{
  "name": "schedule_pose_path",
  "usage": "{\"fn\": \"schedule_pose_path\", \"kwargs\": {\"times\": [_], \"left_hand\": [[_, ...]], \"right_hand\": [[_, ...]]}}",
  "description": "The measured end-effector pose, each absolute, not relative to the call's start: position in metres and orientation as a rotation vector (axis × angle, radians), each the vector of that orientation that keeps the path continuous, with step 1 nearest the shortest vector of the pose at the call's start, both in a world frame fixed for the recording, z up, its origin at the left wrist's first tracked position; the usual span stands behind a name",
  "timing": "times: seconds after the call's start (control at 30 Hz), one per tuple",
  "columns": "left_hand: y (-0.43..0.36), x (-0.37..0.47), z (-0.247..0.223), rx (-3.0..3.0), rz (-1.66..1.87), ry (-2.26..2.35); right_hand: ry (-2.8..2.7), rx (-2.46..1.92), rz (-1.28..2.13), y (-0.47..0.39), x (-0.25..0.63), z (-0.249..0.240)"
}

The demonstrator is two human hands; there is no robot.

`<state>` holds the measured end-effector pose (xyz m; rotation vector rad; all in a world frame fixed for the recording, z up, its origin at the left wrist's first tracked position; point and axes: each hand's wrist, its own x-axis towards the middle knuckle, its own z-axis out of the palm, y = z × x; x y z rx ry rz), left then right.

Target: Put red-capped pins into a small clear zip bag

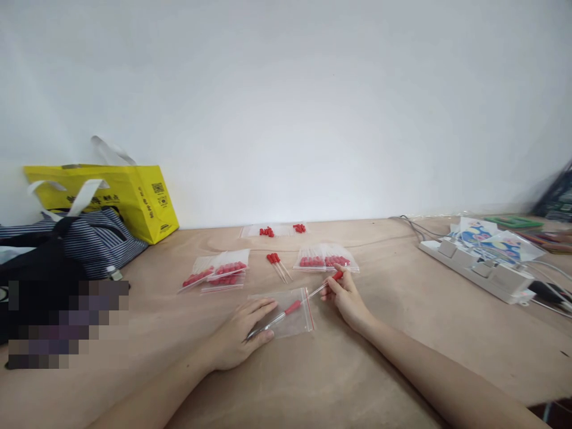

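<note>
A clear zip bag with a red seal line lies in front of me, its mouth toward the right. A dropper with a red bulb and a shiny clear tube is at the bag, its tube running down-left. My left hand rests on the bag's left end, thumb and fingers apart on either side of that tube. My right hand pinches another dropper by its red bulb. The thin tube of this one points left to the bag's mouth; whether its tip is inside, I cannot tell.
Two loose droppers lie beyond the bag. Filled bags are stacked at left, more filled bags at right, and others along the wall. A power strip with cables is far right; a yellow bag stands far left.
</note>
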<state>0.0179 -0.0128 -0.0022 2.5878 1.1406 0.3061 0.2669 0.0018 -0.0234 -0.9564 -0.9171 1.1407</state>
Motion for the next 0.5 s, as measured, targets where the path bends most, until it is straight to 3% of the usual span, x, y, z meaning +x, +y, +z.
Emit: {"fn": "schedule_pose_path", "kwargs": {"times": [0.2, 0.5], "left_hand": [[-0.0117, 0.0178, -0.0057, 2.592, 0.333, 1.136], [-0.0121, 0.0201, -0.0003, 2.618, 0.285, 1.117]], "right_hand": [[-1.066, -0.912, 1.454, -0.006, 0.2622, -0.0192], [-1.519, -1.121, 1.427, -0.0033, 0.2665, -0.0205]]}}
